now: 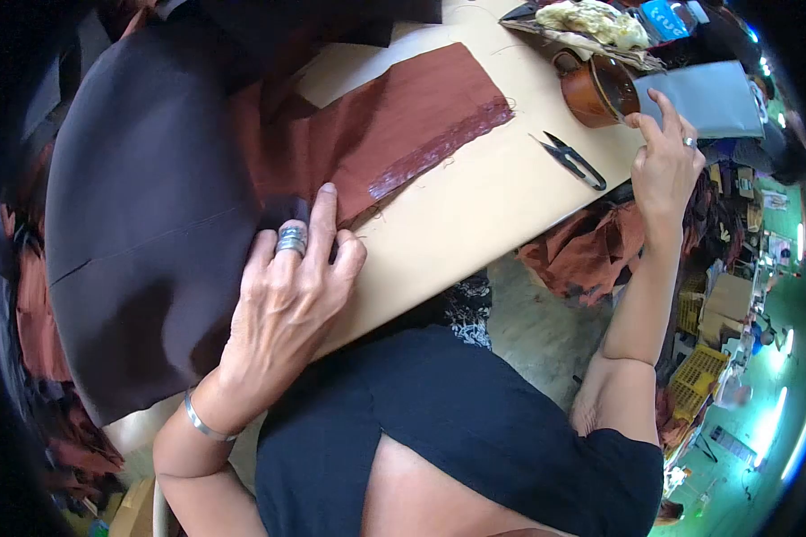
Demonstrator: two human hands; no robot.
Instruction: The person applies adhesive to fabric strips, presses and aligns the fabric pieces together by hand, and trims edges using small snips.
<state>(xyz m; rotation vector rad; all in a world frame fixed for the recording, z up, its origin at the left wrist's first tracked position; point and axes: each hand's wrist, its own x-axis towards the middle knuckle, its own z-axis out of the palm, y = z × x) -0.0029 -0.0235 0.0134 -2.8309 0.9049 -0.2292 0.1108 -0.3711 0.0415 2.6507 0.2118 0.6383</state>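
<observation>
Rust cloth (403, 116) lies between dark fabric (152, 197) and black snips (568, 153).

The worktop (484, 174) is brightly and evenly lit, its pale surface showing clearly. Glowing tube lights (773, 422) burn out to white at the far right, where the background takes on a green cast. The dark cloth (143, 206) shows soft shading, deepest in its folds, while a glossy strip (443, 152) on the reddish cloth (403, 112) and the brown cup (591, 94) catch highlights. Both hands look sharp; the distant room is small and softer. Wide-angle distortion bends and tilts the edges, and black vignetting fills the corners.
</observation>
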